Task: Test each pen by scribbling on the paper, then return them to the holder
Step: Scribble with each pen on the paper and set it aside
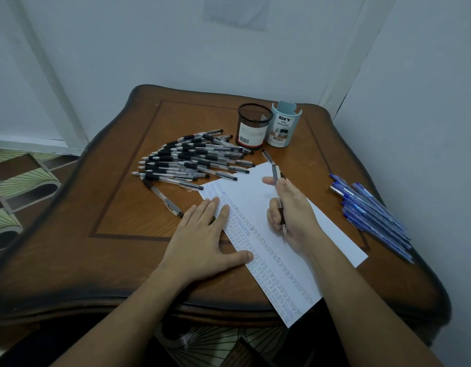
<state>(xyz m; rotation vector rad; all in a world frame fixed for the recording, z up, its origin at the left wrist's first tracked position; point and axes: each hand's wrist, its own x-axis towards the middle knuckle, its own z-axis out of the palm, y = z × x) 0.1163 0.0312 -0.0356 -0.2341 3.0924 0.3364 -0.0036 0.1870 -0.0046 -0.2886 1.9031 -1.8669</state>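
A white sheet of paper lies slanted on the wooden table, with rows of small ink scribbles along its left half. My left hand lies flat on the paper's left edge, fingers straight. My right hand grips a clear pen with a black grip, tip down on the paper. A second pen seems to stick out above that hand. A heap of several black-grip pens lies at the back left. Two holders stand behind: a black mesh cup and a pale blue organizer.
Several blue pens lie in a bundle near the table's right edge. One stray black-grip pen lies apart, just left of my left hand. The table stands in a corner between white walls, with patterned floor at the left.
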